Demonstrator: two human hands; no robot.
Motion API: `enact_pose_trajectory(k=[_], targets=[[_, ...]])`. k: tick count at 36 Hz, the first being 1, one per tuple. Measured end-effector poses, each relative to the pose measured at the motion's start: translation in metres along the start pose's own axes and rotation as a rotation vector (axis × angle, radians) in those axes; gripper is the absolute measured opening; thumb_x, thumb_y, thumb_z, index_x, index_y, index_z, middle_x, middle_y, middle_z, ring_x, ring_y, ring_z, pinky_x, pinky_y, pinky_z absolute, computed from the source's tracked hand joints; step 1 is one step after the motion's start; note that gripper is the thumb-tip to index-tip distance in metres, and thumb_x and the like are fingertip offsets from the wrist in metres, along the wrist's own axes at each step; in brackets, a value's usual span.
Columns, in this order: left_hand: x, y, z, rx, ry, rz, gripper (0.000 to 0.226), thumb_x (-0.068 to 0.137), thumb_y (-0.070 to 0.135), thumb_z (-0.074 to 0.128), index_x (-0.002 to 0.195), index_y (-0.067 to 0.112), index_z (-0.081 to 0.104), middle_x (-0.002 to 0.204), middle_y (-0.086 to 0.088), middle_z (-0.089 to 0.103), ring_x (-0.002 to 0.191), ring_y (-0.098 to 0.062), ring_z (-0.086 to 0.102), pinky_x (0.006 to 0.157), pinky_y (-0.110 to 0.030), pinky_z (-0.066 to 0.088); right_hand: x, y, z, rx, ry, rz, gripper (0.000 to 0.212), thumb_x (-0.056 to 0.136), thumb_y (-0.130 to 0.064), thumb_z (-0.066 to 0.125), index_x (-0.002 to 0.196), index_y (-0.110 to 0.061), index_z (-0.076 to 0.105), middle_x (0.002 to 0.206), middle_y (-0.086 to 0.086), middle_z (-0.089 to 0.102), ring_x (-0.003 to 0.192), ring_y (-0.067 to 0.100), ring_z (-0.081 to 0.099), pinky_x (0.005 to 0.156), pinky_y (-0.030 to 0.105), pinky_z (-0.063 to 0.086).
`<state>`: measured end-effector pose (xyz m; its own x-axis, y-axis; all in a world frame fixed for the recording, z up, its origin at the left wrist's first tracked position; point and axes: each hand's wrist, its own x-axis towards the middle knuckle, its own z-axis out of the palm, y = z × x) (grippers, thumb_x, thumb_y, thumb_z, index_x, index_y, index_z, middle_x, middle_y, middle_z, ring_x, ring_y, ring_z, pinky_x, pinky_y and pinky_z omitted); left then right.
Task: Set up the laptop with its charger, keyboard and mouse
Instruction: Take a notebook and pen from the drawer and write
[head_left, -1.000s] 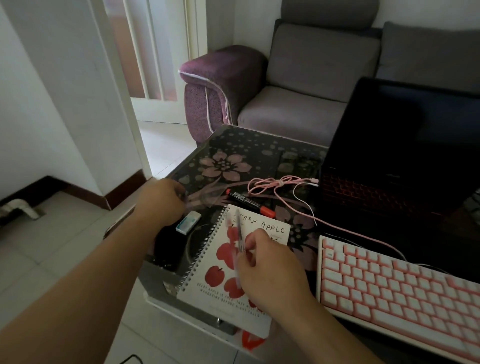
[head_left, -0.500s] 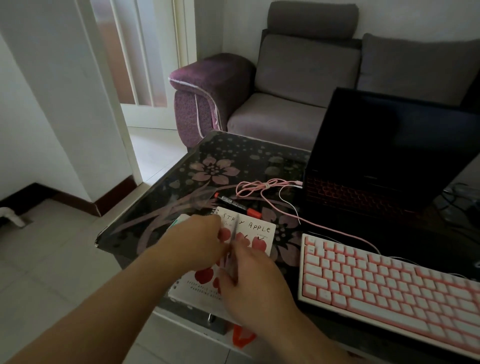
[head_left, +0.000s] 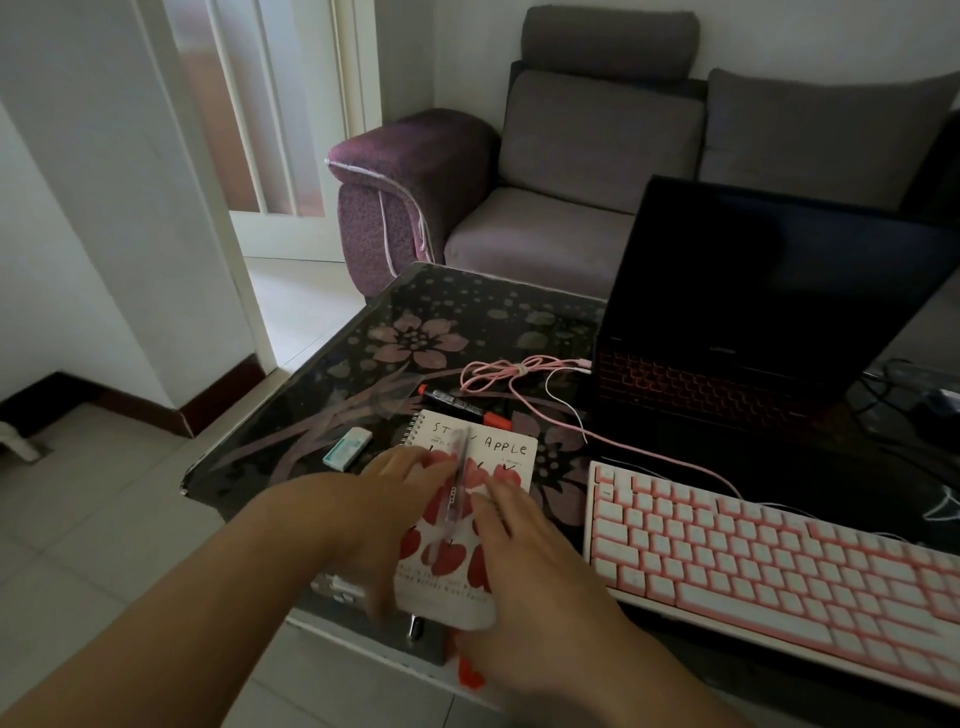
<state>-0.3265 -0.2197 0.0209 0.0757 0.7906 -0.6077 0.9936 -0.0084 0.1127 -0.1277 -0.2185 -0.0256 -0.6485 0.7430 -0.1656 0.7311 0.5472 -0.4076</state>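
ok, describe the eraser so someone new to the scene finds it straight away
Start at the dark floral glass table and go to the apple-print notebook near its front edge. Just left of the notebook, apart from it, lies the eraser: a small white block in a teal sleeve. The marker behind the notebook is long, black and orange-capped.

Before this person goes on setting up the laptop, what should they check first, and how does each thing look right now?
1. Laptop open on the table: ok.
2. Pink keyboard placed in front of it: ok.
3. Pink cable reaching the laptop's side: cannot tell if plugged in.
4. Mouse on the table: not ok, none in view.
5. Charger connected: cannot tell; dark cables lie to the right.
6. Hands free: not ok; left hand and right hand rest on the notebook beside a pen.
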Motion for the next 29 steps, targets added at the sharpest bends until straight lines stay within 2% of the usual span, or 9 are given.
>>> enact_pose_trajectory(k=[6, 10, 15, 21, 29], targets=[[0.006, -0.007, 0.004, 0.002, 0.062, 0.008, 0.149, 0.067, 0.042, 0.095, 0.161, 0.039, -0.019, 0.171, 0.013, -0.013, 0.160, -0.022, 0.001, 0.126, -0.049, 0.024, 0.003, 0.005, -0.002, -0.015, -0.022, 0.024, 0.124, 0.083, -0.049, 0.080, 0.166, -0.029, -0.010, 0.172, -0.015, -0.020, 0.159, 0.010, -0.019, 0.131, 0.038, 0.006], [0.006, -0.004, 0.003, 0.009, 0.066, 0.015, 0.147, 0.068, 0.042, 0.095, 0.162, 0.038, -0.019, 0.170, 0.012, -0.011, 0.159, -0.022, 0.004, 0.125, -0.048, 0.025, 0.001, 0.003, 0.000, -0.010, -0.021, 0.028, 0.122, 0.085, -0.049, 0.079, 0.166, -0.029, -0.009, 0.172, -0.015, -0.020, 0.159, 0.012, -0.020, 0.132, 0.041, 0.005], [0.007, -0.004, 0.004, 0.017, 0.084, 0.015, 0.146, 0.070, 0.039, 0.094, 0.162, 0.038, -0.020, 0.170, 0.012, -0.011, 0.159, -0.021, 0.005, 0.124, -0.047, 0.029, 0.001, 0.002, 0.001, -0.004, -0.025, 0.033, 0.121, 0.086, -0.046, 0.079, 0.167, -0.027, -0.009, 0.172, -0.014, -0.021, 0.159, 0.011, -0.021, 0.125, 0.035, -0.002], [0.009, -0.008, 0.005, 0.023, 0.088, 0.032, 0.146, 0.070, 0.039, 0.095, 0.162, 0.039, -0.019, 0.170, 0.012, -0.010, 0.159, -0.021, 0.005, 0.124, -0.045, 0.029, 0.003, 0.001, 0.000, 0.017, -0.019, 0.046, 0.121, 0.084, -0.049, 0.080, 0.168, -0.030, -0.004, 0.173, -0.015, -0.016, 0.160, 0.011, -0.015, 0.132, 0.041, 0.009], [0.016, -0.007, 0.008, 0.046, 0.074, 0.009, 0.148, 0.069, 0.039, 0.094, 0.161, 0.037, -0.022, 0.170, 0.011, -0.014, 0.160, -0.024, 0.001, 0.126, -0.047, 0.024, 0.001, 0.000, 0.000, 0.021, -0.005, 0.047, 0.122, 0.085, -0.045, 0.082, 0.167, -0.031, -0.007, 0.172, -0.016, -0.019, 0.160, 0.011, -0.015, 0.130, 0.038, 0.011]])
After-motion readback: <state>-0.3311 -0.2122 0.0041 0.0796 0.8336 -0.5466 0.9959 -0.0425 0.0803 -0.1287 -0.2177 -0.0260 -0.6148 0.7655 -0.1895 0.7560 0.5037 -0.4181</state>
